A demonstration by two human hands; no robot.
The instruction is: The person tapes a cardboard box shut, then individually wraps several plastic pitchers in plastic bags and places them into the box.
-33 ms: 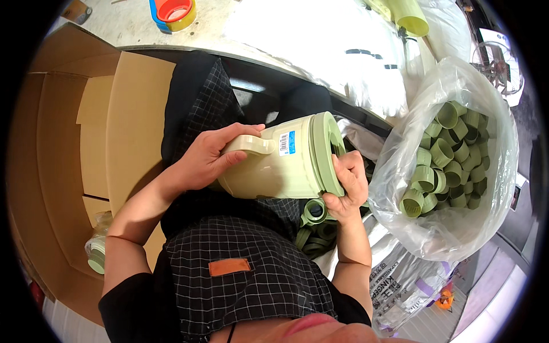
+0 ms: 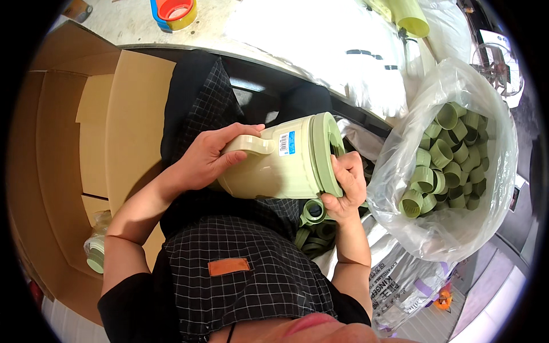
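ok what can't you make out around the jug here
- Head view: inside of the jug, hidden by its wall
- Head view: some left hand fingers, behind the handle
- Head view: lower contents of the bag, under green rings
- Head view: yellowish cylinder, cut by top edge

coloured rings (image 2: 174, 12) are sitting near the bench's (image 2: 126, 27) front edge | brown roll (image 2: 79, 10) is lying toward its left end | open cardboard box (image 2: 142, 114) is standing by its front left corner | white sheeting (image 2: 309, 43) is covering its right part
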